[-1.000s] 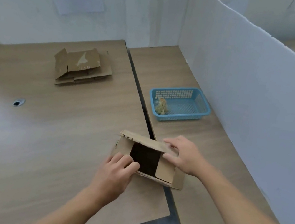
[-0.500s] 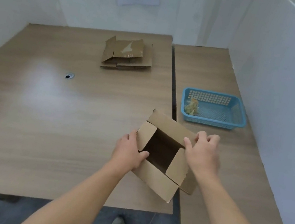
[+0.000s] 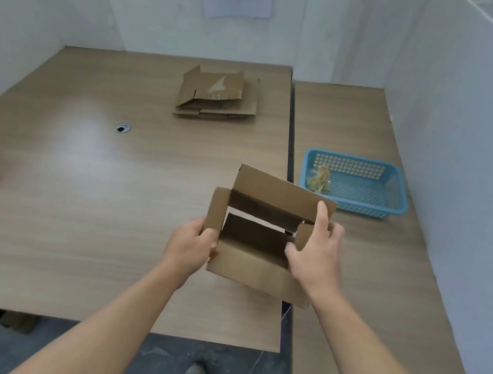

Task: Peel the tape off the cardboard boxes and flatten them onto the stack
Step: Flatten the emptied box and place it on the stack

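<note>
Brown open-flapped cardboard box (image 3: 257,270) (tape looks gone) | L hand (image 3: 193,243) + R hand (image 3: 315,254) gripping its sides | flattening onto flat cardboard stack (image 3: 217,97) pending

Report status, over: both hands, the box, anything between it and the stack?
Left hand and right hand grip the box by its side flaps. Flaps open, not yet flat. Nothing visible between it and the stack.

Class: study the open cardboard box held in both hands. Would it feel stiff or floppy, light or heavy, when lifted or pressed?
Probably light: the left hand and right hand hold the cardboard box by its side edges alone. Likely to collapse under pressure, since its flaps stand open. It looks flat-sided, so probably stiff between creases.
</note>
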